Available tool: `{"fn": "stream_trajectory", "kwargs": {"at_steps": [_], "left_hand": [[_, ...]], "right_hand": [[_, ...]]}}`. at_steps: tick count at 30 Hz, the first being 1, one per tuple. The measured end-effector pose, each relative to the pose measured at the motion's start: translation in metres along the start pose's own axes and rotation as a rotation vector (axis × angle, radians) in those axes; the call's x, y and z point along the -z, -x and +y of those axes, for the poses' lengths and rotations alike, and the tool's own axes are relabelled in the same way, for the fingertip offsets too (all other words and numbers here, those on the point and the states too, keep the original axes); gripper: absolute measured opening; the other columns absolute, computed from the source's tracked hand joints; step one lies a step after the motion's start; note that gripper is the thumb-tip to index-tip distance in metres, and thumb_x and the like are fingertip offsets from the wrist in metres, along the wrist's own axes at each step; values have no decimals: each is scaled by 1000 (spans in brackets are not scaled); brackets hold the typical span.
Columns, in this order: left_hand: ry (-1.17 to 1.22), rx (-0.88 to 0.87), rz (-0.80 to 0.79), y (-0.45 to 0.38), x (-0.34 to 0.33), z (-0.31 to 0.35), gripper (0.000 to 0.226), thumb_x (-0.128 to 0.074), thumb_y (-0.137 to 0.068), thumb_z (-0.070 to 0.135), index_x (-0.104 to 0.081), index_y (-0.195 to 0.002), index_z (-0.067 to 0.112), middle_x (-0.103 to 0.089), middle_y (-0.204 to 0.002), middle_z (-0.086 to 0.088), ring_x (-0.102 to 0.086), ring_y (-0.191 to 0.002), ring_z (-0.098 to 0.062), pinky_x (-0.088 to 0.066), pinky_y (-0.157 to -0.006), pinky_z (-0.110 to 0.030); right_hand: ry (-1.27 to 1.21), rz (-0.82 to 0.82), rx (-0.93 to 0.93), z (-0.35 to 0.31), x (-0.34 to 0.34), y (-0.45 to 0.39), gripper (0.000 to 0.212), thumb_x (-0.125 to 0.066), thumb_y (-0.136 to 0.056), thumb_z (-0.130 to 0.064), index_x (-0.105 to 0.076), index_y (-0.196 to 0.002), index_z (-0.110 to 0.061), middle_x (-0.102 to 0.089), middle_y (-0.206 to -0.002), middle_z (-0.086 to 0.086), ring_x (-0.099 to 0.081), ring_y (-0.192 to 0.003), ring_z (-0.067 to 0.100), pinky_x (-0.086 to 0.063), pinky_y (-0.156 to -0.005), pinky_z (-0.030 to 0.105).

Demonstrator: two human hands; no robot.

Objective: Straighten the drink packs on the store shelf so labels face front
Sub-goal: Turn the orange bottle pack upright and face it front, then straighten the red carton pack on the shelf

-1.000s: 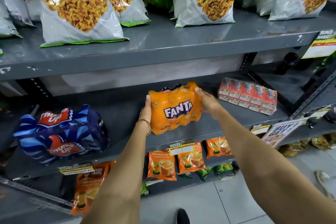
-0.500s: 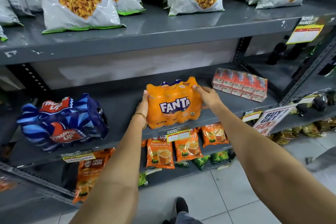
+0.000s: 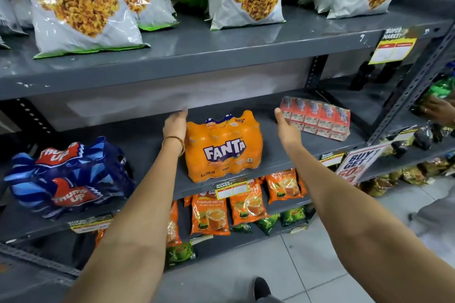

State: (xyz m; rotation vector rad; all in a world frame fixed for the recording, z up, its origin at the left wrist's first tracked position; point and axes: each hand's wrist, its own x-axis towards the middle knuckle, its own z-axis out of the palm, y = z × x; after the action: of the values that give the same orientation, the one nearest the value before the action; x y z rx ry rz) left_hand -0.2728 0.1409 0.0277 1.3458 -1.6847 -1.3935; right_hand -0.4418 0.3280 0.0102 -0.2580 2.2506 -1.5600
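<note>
An orange Fanta pack (image 3: 222,147) stands upright on the grey middle shelf (image 3: 152,140), its label facing me. My left hand (image 3: 175,123) is open just left of the pack's top corner, fingers raised, the wrist brushing the pack's side. Off the pack's right side, my right hand (image 3: 286,128) hangs open, a gap between them, holding nothing. A blue Thums Up pack (image 3: 69,179) lies tilted at the shelf's left end. A red pack of small drink cartons (image 3: 317,118) sits angled at the right, just beyond my right hand.
Large snack bags (image 3: 81,5) line the upper shelf. Orange tea pouches (image 3: 209,211) fill the lower shelf. A sale sign (image 3: 357,162) hangs off the shelf edge at right. Another person's hand (image 3: 438,108) reaches in at the far right, past a slotted upright (image 3: 413,86).
Both hands let go of the Fanta pack and moved apart. The pack went from tilted to upright, standing near the shelf's front edge.
</note>
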Motion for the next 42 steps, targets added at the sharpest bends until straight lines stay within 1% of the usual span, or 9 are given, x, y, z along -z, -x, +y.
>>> {"fn": "stream_trajectory", "kwargs": {"at_steps": [7,13,19,23,26,31,33,37,42], "left_hand": [[-345,-223,-241,-9,-101,67,62,-33,-95,51,-45,-139,10,-41,-149,-14,-41,-134,-32,-33,-108,-37],[-486,-211,-364,4,-231,83,61,-29,-96,50,-49,-133,5,-46,-143,-18,-44,-130,-34,-36,-102,-36],[-359,-90,-417,-20,-329,94,59,-28,-99,45,-43,-141,6,-40,-149,-17,-40,-136,-33,-33,-112,-37],[-273,102,-475,-57,-371,64,77,-27,-89,63,-48,-137,7,-46,-145,-16,-47,-132,-32,-38,-111,-41],[-261,158,-395,-58,-375,55,85,-29,-84,71,-55,-130,5,-54,-136,-21,-54,-124,-36,-41,-107,-42],[-81,223,-212,-39,-374,60,72,-40,-88,62,-65,-114,-1,-67,-113,-15,-64,-107,-36,-51,-90,-34],[-5,221,-126,-33,-367,55,75,-37,-86,65,-66,-111,0,-68,-113,-19,-65,-103,-35,-52,-94,-39],[205,158,64,-8,-353,39,62,-33,-91,59,-66,-93,6,-69,-97,-15,-65,-92,-30,-51,-91,-34],[210,164,212,24,-329,5,52,-27,-95,54,-52,-70,17,-60,-73,-5,-66,-87,-31,-45,-75,-32]], "right_hand": [[-23,233,-68,1,59,-58,59,-35,-98,-41,-47,-134,4,-51,-137,25,-48,-126,39,-37,-103,40],[48,316,-201,18,137,-125,54,-42,-97,-35,-47,-134,4,-49,-140,24,-46,-129,38,-37,-104,38],[-10,29,-365,44,190,-224,57,-41,-96,-44,-55,-127,1,-55,-135,19,-54,-124,36,-48,-94,36],[-97,-230,-553,72,196,-267,72,-33,-77,-78,-60,-95,-14,-66,-110,14,-64,-101,29,-46,-100,47],[-65,-284,-564,102,192,-307,77,-45,-54,-87,-57,-98,-25,-65,-105,3,-63,-102,24,-39,-103,57],[-105,-63,-423,84,181,-310,81,-38,-64,-81,-57,-110,-17,-68,-112,8,-66,-97,27,-51,-81,35],[-163,44,-422,64,181,-295,97,-35,-57,-81,-54,-124,-14,-65,-123,12,-64,-106,34,-50,-93,45],[-222,217,-269,28,185,-246,63,-31,-96,-49,-41,-139,-5,-46,-145,18,-43,-132,37,-33,-110,44],[-166,362,-176,41,185,-223,54,-31,-100,-40,-49,-127,4,-56,-130,26,-51,-122,41,-38,-100,44]]}}
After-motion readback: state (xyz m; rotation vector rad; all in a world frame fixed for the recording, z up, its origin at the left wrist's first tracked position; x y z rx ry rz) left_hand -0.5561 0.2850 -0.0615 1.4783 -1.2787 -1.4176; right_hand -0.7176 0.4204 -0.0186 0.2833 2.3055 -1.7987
